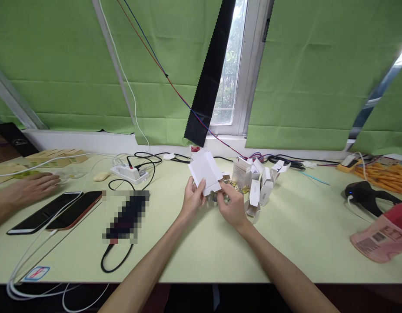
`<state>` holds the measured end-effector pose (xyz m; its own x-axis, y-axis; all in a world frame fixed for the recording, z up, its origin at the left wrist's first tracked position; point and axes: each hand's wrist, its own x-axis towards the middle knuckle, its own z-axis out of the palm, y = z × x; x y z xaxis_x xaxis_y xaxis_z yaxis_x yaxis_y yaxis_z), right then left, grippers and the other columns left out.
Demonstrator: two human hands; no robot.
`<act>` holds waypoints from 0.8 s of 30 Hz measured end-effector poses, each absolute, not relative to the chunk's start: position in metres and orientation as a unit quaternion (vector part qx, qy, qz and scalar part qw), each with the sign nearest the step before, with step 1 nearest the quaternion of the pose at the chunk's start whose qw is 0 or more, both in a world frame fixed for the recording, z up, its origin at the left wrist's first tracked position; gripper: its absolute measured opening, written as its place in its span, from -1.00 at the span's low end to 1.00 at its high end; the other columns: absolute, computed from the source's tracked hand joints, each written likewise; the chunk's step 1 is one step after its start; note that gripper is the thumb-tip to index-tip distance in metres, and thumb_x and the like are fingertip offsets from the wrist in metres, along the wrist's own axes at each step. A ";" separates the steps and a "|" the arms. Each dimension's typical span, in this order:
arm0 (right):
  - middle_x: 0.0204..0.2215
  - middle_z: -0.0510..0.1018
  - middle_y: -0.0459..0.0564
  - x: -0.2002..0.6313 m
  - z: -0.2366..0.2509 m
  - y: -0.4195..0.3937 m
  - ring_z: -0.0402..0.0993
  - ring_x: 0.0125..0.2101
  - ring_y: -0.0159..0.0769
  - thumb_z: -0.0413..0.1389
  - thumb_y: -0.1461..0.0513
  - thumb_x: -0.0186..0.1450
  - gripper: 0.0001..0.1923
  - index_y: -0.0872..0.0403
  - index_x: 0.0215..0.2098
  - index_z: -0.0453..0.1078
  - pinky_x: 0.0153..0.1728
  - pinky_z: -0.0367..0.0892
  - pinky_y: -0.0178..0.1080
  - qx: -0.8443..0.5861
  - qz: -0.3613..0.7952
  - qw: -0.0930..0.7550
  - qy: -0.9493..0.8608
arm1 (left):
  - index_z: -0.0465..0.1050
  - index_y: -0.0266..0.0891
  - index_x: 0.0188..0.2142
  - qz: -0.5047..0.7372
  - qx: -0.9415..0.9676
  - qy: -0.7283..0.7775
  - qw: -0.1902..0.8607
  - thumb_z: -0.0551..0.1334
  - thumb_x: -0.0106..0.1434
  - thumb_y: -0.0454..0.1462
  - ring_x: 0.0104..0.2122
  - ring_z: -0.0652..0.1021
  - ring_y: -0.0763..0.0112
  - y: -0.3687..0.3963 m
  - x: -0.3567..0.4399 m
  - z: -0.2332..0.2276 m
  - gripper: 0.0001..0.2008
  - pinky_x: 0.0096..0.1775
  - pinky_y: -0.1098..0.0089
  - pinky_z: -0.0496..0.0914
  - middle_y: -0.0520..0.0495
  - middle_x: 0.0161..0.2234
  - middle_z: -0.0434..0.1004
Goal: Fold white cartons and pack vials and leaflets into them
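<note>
My left hand (pixel 192 199) pinches a small white carton (pixel 205 171) by its lower edge, thumb in front, fingers behind. The carton stands tilted, far end up, its top flap raised open. It hangs above the middle of the desk (pixel 298 230), not resting on it.

My right hand (pixel 231 205) is closed around something small and shiny at the carton's lower right corner. Metal shows between the fingers; what the piece is I cannot tell. That grip touches or nearly touches the carton's edge.

Judged from how things lie: the carton is folded into shape but not closed, and the shiny piece is outside it, so this one looks partway done.

Just right of my hands stands a cluster of white cartons (pixel 257 182), some upright, some tipped, several with flaps open. A few gold-coloured bits (pixel 238 187) lie among them. Whether any carton is filled I cannot see, so the count of finished ones is unknown; the open flaps suggest most still need closing.

Far left, another person's hand (pixel 34 187) lies flat on the desk beside two phones (pixel 57 211). A white power strip (pixel 129 173) with cables sits left of centre, far side. A black handheld scanner (pixel 367 195) and a pink packet (pixel 383 234) lie at the right.
</note>
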<state>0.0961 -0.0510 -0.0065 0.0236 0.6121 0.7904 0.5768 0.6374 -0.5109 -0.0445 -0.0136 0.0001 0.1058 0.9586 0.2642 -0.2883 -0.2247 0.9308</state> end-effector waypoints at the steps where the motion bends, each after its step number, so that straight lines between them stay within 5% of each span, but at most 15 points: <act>1: -0.34 0.63 0.00 0.096 -0.007 -0.051 0.51 -0.38 -0.22 -0.06 0.31 0.37 -0.68 0.01 -0.09 0.51 -0.30 0.46 -0.18 -0.427 0.018 0.576 -0.697 | 0.24 -0.15 -0.23 0.587 0.516 0.326 0.531 0.35 0.19 0.06 -0.83 0.22 0.65 -0.014 -0.044 0.001 -0.56 -0.78 0.58 0.03 0.20 -0.64 0.35; 15: -0.24 0.62 0.03 0.101 -0.007 -0.047 0.59 -0.39 -0.27 -0.01 0.22 0.38 -0.82 0.05 -0.16 0.42 -0.34 0.51 -0.22 -0.476 0.108 0.655 -0.577 | 0.29 -0.18 -0.20 0.593 0.510 0.346 0.518 0.38 0.13 0.09 -0.82 0.16 0.70 -0.014 -0.044 0.003 -0.51 -0.77 0.56 -0.01 0.19 -0.60 0.37; 20: -0.14 0.61 0.05 0.101 -0.008 -0.045 0.60 -0.26 -0.28 0.00 0.18 0.41 -0.76 0.05 0.01 0.35 -0.18 0.51 -0.19 -0.478 0.100 0.676 -0.552 | 0.33 -0.20 -0.12 0.592 0.543 0.350 0.483 0.37 0.16 0.06 -0.71 0.33 0.59 -0.016 -0.043 0.002 -0.51 -0.68 0.54 0.19 0.11 -0.54 0.44; 24: -0.11 0.61 0.09 0.101 -0.009 -0.045 0.59 -0.14 -0.24 -0.01 0.16 0.43 -0.69 0.07 0.09 0.33 -0.11 0.49 -0.17 -0.494 0.091 0.673 -0.543 | 0.36 -0.22 -0.02 0.581 0.602 0.350 0.422 0.32 0.23 0.01 -0.43 0.55 0.41 -0.018 -0.040 -0.004 -0.54 -0.45 0.46 0.42 -0.04 -0.35 0.57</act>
<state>0.1011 -0.0449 -0.0095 0.3940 0.6584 0.6413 0.4142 0.4957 -0.7633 -0.0396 -0.0181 -0.0038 0.0795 0.9111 0.4045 -0.0699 -0.3996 0.9140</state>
